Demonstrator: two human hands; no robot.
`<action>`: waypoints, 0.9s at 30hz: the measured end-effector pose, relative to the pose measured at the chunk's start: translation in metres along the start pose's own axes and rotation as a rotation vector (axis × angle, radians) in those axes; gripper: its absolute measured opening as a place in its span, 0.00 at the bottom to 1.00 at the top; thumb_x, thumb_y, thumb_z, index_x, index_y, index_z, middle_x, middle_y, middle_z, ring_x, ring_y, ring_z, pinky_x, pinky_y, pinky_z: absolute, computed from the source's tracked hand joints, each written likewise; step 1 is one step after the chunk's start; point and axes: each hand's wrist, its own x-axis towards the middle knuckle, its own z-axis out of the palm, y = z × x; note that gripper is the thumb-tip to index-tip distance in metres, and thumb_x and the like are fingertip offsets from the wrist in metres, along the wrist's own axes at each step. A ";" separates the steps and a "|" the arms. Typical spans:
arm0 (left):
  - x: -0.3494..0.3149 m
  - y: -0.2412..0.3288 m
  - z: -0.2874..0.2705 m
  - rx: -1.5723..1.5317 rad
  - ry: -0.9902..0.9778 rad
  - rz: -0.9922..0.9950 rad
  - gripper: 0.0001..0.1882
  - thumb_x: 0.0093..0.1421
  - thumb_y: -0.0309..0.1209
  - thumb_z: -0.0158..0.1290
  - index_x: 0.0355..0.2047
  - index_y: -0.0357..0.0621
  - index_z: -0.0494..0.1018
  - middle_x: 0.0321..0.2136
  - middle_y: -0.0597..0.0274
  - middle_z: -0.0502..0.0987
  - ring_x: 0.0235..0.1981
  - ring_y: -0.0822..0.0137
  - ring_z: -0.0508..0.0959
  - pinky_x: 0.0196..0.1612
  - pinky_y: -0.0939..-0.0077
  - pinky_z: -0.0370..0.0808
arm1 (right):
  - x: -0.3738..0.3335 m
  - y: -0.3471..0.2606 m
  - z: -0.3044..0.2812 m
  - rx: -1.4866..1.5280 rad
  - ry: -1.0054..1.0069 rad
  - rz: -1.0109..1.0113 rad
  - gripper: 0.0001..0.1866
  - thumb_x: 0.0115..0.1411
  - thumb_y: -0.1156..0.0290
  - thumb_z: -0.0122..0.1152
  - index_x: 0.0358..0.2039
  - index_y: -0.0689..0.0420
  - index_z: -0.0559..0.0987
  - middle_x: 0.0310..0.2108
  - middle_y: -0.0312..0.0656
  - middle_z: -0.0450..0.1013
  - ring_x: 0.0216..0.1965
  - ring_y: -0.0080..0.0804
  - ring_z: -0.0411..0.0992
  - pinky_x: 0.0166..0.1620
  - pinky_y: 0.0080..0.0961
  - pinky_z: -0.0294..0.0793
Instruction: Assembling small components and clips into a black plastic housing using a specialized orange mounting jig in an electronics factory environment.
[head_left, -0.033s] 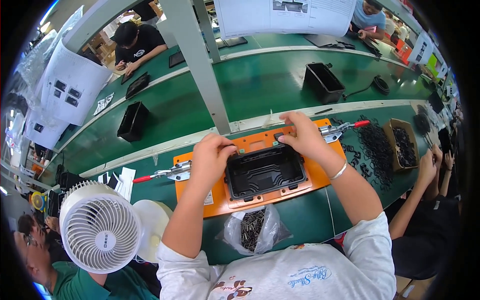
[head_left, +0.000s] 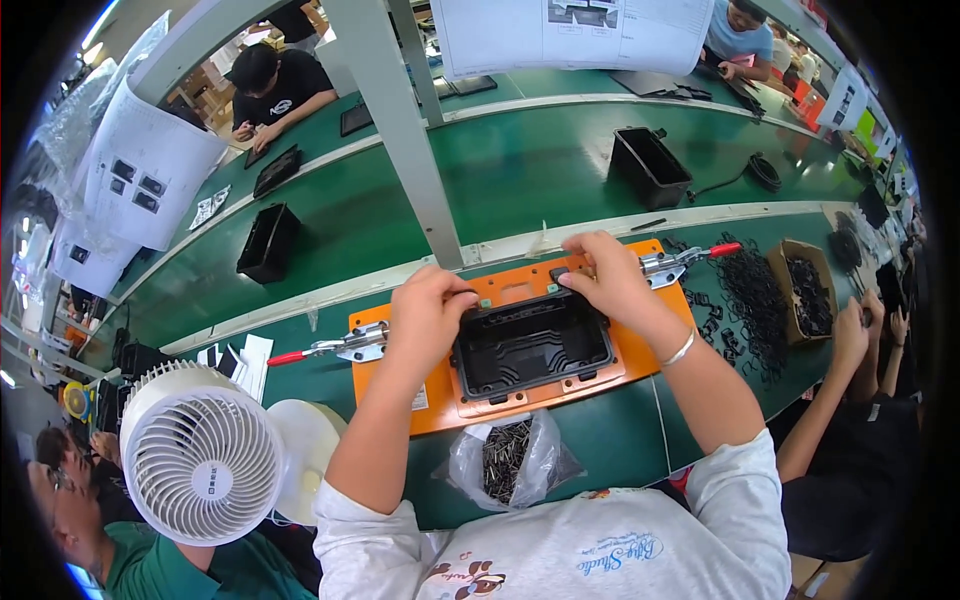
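Observation:
A black plastic box (head_left: 533, 350) with an open top is seated in an orange fixture plate (head_left: 640, 352) on the green bench. At the box's far left corner, my left hand (head_left: 428, 312) is closed, thumb and fingers drawn together; what they pinch is hidden. My right hand (head_left: 612, 275) bends over the far right corner, its thumb on the far rim beside a small black block (head_left: 557, 273). Its fingers are curled, and what they hold, if anything, is hidden. Toggle clamps with red handles, one left (head_left: 288, 358) and one right (head_left: 724, 249), flank the box.
A plastic bag of metal pins (head_left: 507, 462) lies before the fixture. To the left stands a white fan (head_left: 205, 455). On the right are loose black clips (head_left: 752, 310) and a cardboard box (head_left: 797, 262), close to a co-worker's hand. More black boxes (head_left: 650, 170) stand beyond the frame post (head_left: 405, 150).

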 end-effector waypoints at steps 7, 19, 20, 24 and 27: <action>0.011 -0.006 0.006 0.152 -0.186 -0.141 0.05 0.49 0.30 0.59 0.23 0.42 0.76 0.27 0.60 0.72 0.38 0.57 0.72 0.42 0.61 0.64 | -0.020 -0.008 0.012 -0.206 0.162 -0.148 0.09 0.56 0.69 0.58 0.38 0.54 0.76 0.38 0.38 0.69 0.44 0.37 0.67 0.48 0.38 0.57; 0.011 -0.009 0.008 0.221 -0.317 -0.351 0.14 0.58 0.40 0.54 0.43 0.55 0.73 0.45 0.58 0.71 0.51 0.56 0.66 0.52 0.53 0.60 | -0.022 -0.012 0.010 -0.440 0.141 -0.191 0.17 0.56 0.70 0.57 0.47 0.55 0.74 0.46 0.45 0.68 0.52 0.42 0.64 0.55 0.58 0.53; 0.014 -0.011 0.009 0.218 -0.318 -0.349 0.14 0.58 0.40 0.54 0.43 0.55 0.73 0.45 0.58 0.71 0.51 0.56 0.66 0.52 0.53 0.60 | -0.023 -0.014 0.009 -0.443 0.141 -0.189 0.17 0.56 0.70 0.57 0.47 0.55 0.74 0.46 0.45 0.68 0.52 0.42 0.64 0.55 0.58 0.53; 0.018 -0.020 0.005 0.120 -0.371 -0.393 0.14 0.57 0.40 0.53 0.43 0.55 0.73 0.43 0.57 0.71 0.50 0.55 0.67 0.52 0.53 0.60 | -0.031 -0.025 0.016 -0.577 0.125 -0.198 0.25 0.55 0.65 0.60 0.53 0.58 0.69 0.49 0.49 0.66 0.54 0.45 0.62 0.55 0.60 0.53; -0.003 0.003 0.005 0.189 -0.116 -0.195 0.13 0.55 0.35 0.55 0.41 0.50 0.73 0.40 0.56 0.71 0.48 0.54 0.68 0.50 0.54 0.61 | -0.046 -0.050 0.004 -0.512 0.139 -0.266 0.29 0.52 0.62 0.62 0.53 0.59 0.68 0.48 0.49 0.66 0.52 0.43 0.63 0.52 0.53 0.58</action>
